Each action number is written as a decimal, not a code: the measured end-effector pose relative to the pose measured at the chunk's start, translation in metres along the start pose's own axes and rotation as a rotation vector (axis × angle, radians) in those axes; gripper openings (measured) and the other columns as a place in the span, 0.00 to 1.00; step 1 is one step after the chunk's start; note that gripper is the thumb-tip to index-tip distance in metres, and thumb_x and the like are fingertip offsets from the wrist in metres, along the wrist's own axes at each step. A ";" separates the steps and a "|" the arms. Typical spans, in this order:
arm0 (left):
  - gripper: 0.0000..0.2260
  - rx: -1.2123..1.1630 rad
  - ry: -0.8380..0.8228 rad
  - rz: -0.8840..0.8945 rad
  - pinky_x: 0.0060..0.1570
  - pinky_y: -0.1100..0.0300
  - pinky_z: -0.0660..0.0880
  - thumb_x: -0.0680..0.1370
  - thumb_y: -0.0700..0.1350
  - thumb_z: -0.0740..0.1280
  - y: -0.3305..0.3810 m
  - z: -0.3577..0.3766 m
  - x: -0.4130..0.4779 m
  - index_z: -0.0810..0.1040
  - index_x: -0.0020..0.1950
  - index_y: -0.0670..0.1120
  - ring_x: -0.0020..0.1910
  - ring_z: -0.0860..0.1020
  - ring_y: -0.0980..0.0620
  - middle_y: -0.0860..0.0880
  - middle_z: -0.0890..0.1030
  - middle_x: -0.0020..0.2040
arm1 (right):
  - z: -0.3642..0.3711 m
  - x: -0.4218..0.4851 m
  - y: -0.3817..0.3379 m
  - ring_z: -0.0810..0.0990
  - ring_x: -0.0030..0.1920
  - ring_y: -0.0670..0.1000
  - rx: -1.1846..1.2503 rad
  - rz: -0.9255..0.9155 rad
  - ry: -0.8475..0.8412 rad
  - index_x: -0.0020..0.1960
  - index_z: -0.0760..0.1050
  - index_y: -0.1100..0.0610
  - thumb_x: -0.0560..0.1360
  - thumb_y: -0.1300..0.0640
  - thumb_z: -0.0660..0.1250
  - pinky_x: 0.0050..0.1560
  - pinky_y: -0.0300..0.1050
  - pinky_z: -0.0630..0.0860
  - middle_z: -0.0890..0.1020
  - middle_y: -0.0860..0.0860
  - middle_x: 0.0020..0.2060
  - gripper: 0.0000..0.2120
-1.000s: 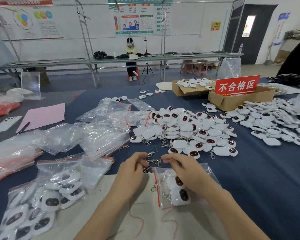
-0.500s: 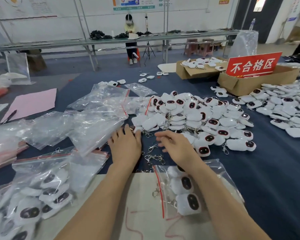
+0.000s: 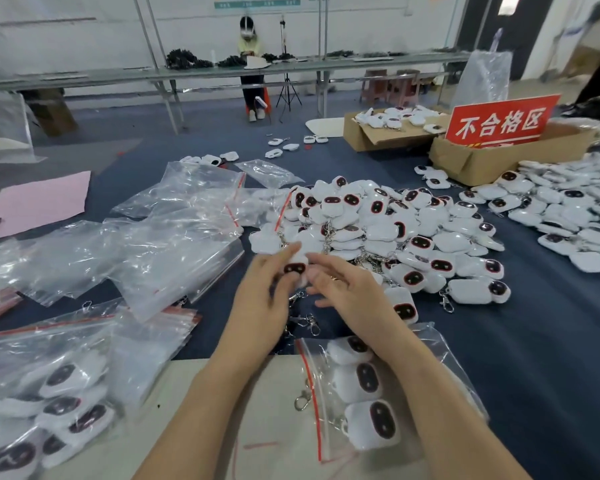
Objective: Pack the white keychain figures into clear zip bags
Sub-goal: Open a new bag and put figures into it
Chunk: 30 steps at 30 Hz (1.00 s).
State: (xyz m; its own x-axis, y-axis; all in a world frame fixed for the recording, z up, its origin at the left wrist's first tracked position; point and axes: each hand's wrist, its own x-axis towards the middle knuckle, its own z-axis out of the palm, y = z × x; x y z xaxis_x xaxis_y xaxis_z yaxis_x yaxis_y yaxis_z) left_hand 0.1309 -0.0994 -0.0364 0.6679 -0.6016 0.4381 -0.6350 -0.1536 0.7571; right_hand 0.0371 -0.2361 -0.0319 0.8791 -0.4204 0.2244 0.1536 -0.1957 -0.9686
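Observation:
A white keychain figure (image 3: 295,267) with a dark face sits between my two hands, just in front of the big pile of figures (image 3: 395,230). My left hand (image 3: 260,306) grips it from the left, index finger raised behind it. My right hand (image 3: 347,292) has spread fingers whose tips touch the figure's right side; the contact is blurred. Below my right forearm lies a clear zip bag (image 3: 447,372) with a red seal, mouth to the left, holding three figures. Loose metal clasps (image 3: 305,320) lie under my hands.
Empty clear bags (image 3: 174,237) are heaped at the left. Filled bags (image 3: 49,393) lie at the lower left beside a beige board (image 3: 257,427). Cardboard boxes (image 3: 492,161) with a red sign stand at the back right, with more figures (image 3: 568,216) beside them. Pink paper (image 3: 39,199) lies far left.
Both hands reached forward from the bag into the pile, and a figure has come up between them. The camera tilted down and closer.

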 end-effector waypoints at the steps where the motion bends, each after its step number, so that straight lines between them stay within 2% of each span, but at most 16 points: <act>1: 0.18 -0.037 -0.039 -0.016 0.54 0.73 0.71 0.84 0.44 0.64 0.003 0.003 -0.004 0.73 0.72 0.59 0.55 0.77 0.61 0.58 0.77 0.54 | 0.000 -0.001 -0.002 0.84 0.52 0.44 -0.009 -0.019 -0.007 0.57 0.77 0.37 0.82 0.53 0.66 0.46 0.38 0.82 0.85 0.42 0.50 0.11; 5: 0.11 -0.155 -0.041 -0.134 0.50 0.71 0.74 0.82 0.50 0.68 0.007 0.005 -0.006 0.77 0.64 0.59 0.52 0.80 0.62 0.63 0.82 0.51 | -0.002 -0.005 0.000 0.85 0.52 0.47 0.002 -0.011 0.013 0.56 0.82 0.42 0.82 0.56 0.65 0.49 0.42 0.83 0.86 0.45 0.49 0.11; 9: 0.08 -0.217 -0.037 -0.162 0.49 0.72 0.73 0.82 0.47 0.68 0.009 0.003 -0.004 0.80 0.60 0.56 0.51 0.81 0.60 0.61 0.84 0.50 | -0.002 -0.003 0.003 0.84 0.53 0.46 0.009 0.007 0.014 0.59 0.82 0.43 0.81 0.54 0.67 0.50 0.45 0.83 0.86 0.44 0.50 0.11; 13: 0.09 -0.192 -0.069 -0.172 0.48 0.74 0.72 0.83 0.48 0.67 0.009 0.003 -0.003 0.80 0.62 0.53 0.51 0.80 0.63 0.62 0.84 0.50 | -0.002 -0.003 0.005 0.83 0.41 0.47 0.020 0.023 0.057 0.61 0.83 0.47 0.77 0.52 0.71 0.49 0.46 0.84 0.86 0.44 0.41 0.12; 15: 0.08 -0.187 -0.068 -0.171 0.47 0.74 0.71 0.83 0.47 0.66 0.008 0.003 -0.003 0.80 0.61 0.52 0.49 0.80 0.65 0.63 0.83 0.48 | -0.001 -0.003 0.005 0.84 0.41 0.49 0.032 0.020 0.078 0.57 0.83 0.44 0.76 0.54 0.72 0.46 0.44 0.84 0.86 0.46 0.42 0.11; 19: 0.07 -0.235 -0.028 -0.208 0.46 0.75 0.70 0.83 0.43 0.65 0.008 0.004 -0.004 0.79 0.56 0.55 0.48 0.79 0.66 0.62 0.83 0.46 | -0.001 -0.004 0.007 0.86 0.45 0.48 0.022 0.030 0.068 0.51 0.83 0.39 0.76 0.55 0.73 0.45 0.40 0.83 0.87 0.48 0.40 0.10; 23: 0.09 -0.214 -0.038 -0.243 0.45 0.74 0.72 0.82 0.40 0.66 0.006 0.003 -0.003 0.79 0.54 0.54 0.46 0.80 0.65 0.60 0.83 0.45 | 0.000 -0.003 0.010 0.85 0.44 0.47 -0.029 0.052 0.062 0.51 0.84 0.40 0.76 0.53 0.74 0.49 0.46 0.84 0.87 0.46 0.39 0.08; 27: 0.10 -0.204 -0.053 -0.260 0.42 0.74 0.72 0.82 0.39 0.65 0.007 0.003 -0.003 0.80 0.52 0.55 0.41 0.78 0.65 0.62 0.83 0.41 | 0.000 -0.003 0.012 0.85 0.45 0.53 -0.065 0.066 0.064 0.50 0.84 0.40 0.75 0.51 0.74 0.54 0.57 0.82 0.87 0.49 0.38 0.07; 30: 0.11 -0.204 -0.042 -0.251 0.43 0.75 0.71 0.82 0.40 0.66 0.010 0.003 -0.002 0.80 0.52 0.56 0.43 0.79 0.65 0.62 0.83 0.42 | -0.002 -0.004 0.011 0.85 0.44 0.49 -0.053 0.063 0.064 0.50 0.84 0.42 0.75 0.51 0.74 0.51 0.50 0.84 0.87 0.48 0.38 0.06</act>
State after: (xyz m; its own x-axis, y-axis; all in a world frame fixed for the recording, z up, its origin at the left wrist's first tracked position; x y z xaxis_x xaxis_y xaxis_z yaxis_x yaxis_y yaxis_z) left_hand 0.1222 -0.1016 -0.0314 0.7745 -0.5974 0.2079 -0.3586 -0.1439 0.9223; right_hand 0.0347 -0.2380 -0.0431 0.8553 -0.4891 0.1709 0.0728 -0.2132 -0.9743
